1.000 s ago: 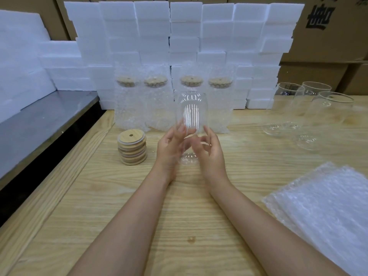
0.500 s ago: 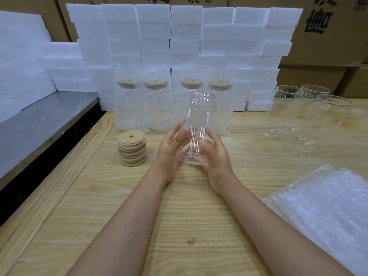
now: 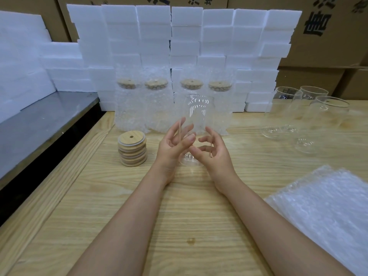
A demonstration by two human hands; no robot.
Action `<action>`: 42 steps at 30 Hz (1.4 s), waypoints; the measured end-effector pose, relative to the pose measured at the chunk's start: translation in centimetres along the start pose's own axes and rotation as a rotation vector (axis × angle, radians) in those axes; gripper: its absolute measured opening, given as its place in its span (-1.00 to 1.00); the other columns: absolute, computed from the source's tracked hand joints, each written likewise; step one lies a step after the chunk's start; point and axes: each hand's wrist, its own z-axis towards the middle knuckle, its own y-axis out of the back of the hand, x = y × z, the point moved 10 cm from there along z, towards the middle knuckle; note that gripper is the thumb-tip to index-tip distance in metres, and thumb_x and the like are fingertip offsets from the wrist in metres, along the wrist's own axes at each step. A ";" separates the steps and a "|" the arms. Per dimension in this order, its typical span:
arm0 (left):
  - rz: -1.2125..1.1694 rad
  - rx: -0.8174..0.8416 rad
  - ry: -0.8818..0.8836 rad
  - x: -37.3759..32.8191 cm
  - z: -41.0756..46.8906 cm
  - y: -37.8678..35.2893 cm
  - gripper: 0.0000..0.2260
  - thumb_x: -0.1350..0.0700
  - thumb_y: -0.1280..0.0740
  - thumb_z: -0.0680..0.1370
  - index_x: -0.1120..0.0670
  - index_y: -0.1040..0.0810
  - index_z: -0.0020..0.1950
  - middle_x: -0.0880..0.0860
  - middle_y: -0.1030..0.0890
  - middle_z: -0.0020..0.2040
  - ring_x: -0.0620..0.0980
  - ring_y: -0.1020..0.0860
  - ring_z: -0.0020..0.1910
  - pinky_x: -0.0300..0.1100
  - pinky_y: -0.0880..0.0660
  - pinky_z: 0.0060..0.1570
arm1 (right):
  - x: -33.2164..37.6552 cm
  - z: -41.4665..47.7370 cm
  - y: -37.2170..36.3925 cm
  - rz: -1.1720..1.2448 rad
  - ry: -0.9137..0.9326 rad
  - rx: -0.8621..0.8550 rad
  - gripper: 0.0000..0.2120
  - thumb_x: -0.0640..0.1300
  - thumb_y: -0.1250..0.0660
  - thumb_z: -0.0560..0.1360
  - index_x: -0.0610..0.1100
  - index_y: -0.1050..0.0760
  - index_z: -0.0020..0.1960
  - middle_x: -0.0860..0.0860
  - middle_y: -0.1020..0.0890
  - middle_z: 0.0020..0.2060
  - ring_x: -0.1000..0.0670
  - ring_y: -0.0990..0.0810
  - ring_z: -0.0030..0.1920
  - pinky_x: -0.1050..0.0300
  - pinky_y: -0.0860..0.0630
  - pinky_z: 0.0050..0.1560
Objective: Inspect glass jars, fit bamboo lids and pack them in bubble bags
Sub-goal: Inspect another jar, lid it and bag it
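Jar: a clear, round-shouldered glass jar (image 3: 199, 116) stood upright between both hands, over the middle of the pale wooden table (image 3: 123, 226); whether its base touched the wood could not be told.
Left hand: the left hand (image 3: 171, 145) grasped the jar's lower part from the left, with the thumb across the front and the spread fingers showing through the glass.
Right hand: the right hand (image 3: 216, 151) held the lower right side with curled fingers.
Lids: a stack of round bamboo lids (image 3: 132, 149), the top one with a small hole, sat just left of the left hand, apart from it.
Packed jars: four lidded jars in bubble bags (image 3: 157, 108) stood in a row behind the held jar, against white foam blocks (image 3: 187, 36).
Bare jars: three lidless clear glass jars (image 3: 326, 118) were grouped at the far right.
Bags: a pile of flat bubble bags (image 3: 328, 206) lay at the near right.
Surroundings: brown cardboard boxes (image 3: 334, 46) with black print rose behind the foam, and a grey metal surface (image 3: 39, 120) ran along the left.
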 end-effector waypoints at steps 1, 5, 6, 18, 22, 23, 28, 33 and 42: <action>0.005 0.003 -0.001 0.0 0.0 0.0 -0.43 0.18 -0.45 0.37 -0.05 -0.42 0.36 -0.01 -0.62 0.21 -0.02 -0.58 0.22 -0.21 -0.55 0.02 | 0.0 0.0 0.1 -0.004 0.007 -0.005 -0.26 0.03 -0.53 0.27 0.10 -0.30 0.37 0.08 -0.47 0.08 0.06 -0.52 0.01 0.18 -0.50 -0.04; 0.054 0.023 -0.010 -0.5 -0.2 -0.3 -0.39 0.09 -0.47 0.34 -0.05 -0.40 0.37 0.05 -0.55 0.31 -0.03 -0.57 0.24 -0.17 -0.54 0.13 | 0.1 0.1 0.4 -0.018 0.029 -0.028 -0.30 -0.04 -0.54 0.32 0.11 -0.29 0.36 0.11 -0.46 0.08 0.08 -0.51 0.00 0.27 -0.50 -0.09; 0.075 0.022 -0.018 -0.8 -0.3 -0.5 -0.34 0.02 -0.49 0.29 -0.06 -0.40 0.37 0.06 -0.54 0.31 -0.03 -0.56 0.24 -0.17 -0.53 0.14 | 0.2 0.0 0.4 -0.043 0.042 -0.033 -0.32 -0.09 -0.54 0.34 0.11 -0.28 0.36 0.11 -0.46 0.08 0.10 -0.51 0.00 0.30 -0.50 -0.09; 0.562 -0.012 -0.310 -3.2 -1.3 -1.8 -0.16 -0.11 -0.53 0.20 0.03 -0.22 0.37 0.04 -0.45 0.31 -0.09 -0.45 0.33 -0.10 -0.37 0.36 | 0.9 -0.2 -0.3 -0.201 0.142 -0.019 -0.19 -0.19 -0.58 0.26 0.16 -0.22 0.34 0.31 -0.37 0.20 0.32 -0.41 0.21 0.25 -0.50 0.13; 0.641 -0.011 -0.384 -3.9 -1.5 -2.3 -0.25 -0.09 -0.52 0.20 -0.11 -0.20 0.26 -0.12 -0.43 0.25 -0.31 -0.45 0.24 -0.28 -0.43 0.21 | 1.3 -0.1 -0.1 -0.239 0.170 -0.022 -0.26 -0.15 -0.56 0.23 0.27 -0.23 0.19 0.48 -0.44 0.09 0.43 -0.50 0.02 0.52 -0.42 -0.14; 0.655 -0.011 -0.402 -4.0 -1.6 -2.4 -0.26 -0.08 -0.53 0.20 -0.12 -0.20 0.25 -0.16 -0.42 0.23 -0.38 -0.44 0.18 -0.38 -0.42 0.15 | 1.3 -0.1 -0.1 -0.241 0.172 -0.020 -0.27 -0.15 -0.55 0.23 0.26 -0.23 0.20 0.48 -0.43 0.11 0.46 -0.48 0.02 0.54 -0.41 -0.14; 0.709 -0.004 -0.495 -4.7 -2.1 -3.1 -0.30 0.13 -0.54 0.25 -0.05 -0.18 0.22 -0.10 -0.42 0.22 -0.34 -0.46 0.17 -0.51 -0.35 0.09 | 2.0 -0.2 -0.2 -0.298 0.229 -0.021 -0.20 -0.01 -0.47 0.23 -0.04 -0.21 0.39 0.40 -0.35 0.16 0.59 -0.35 0.06 0.60 -0.32 -0.04; 0.722 0.008 -0.553 -5.1 -2.1 -3.4 -0.24 0.24 -0.55 0.29 -0.05 -0.14 0.28 0.00 -0.29 0.38 0.00 -0.30 0.44 -0.05 -0.34 0.36 | 2.3 -0.3 -0.2 -0.346 0.287 -0.038 -0.19 0.01 -0.38 0.28 -0.20 -0.17 0.45 0.53 -0.36 0.10 0.60 -0.30 0.11 0.65 -0.24 0.00; 0.720 -0.029 -0.599 -5.5 -2.4 -3.6 -0.26 0.38 -0.57 0.27 -0.02 -0.21 0.23 0.18 -0.41 0.33 0.20 -0.43 0.34 0.23 -0.38 0.28 | 2.3 -0.1 0.1 -0.368 0.250 -0.089 -0.16 0.23 -0.24 0.22 -0.12 -0.26 0.42 0.35 -0.45 0.10 0.59 -0.35 0.05 0.64 -0.26 -0.05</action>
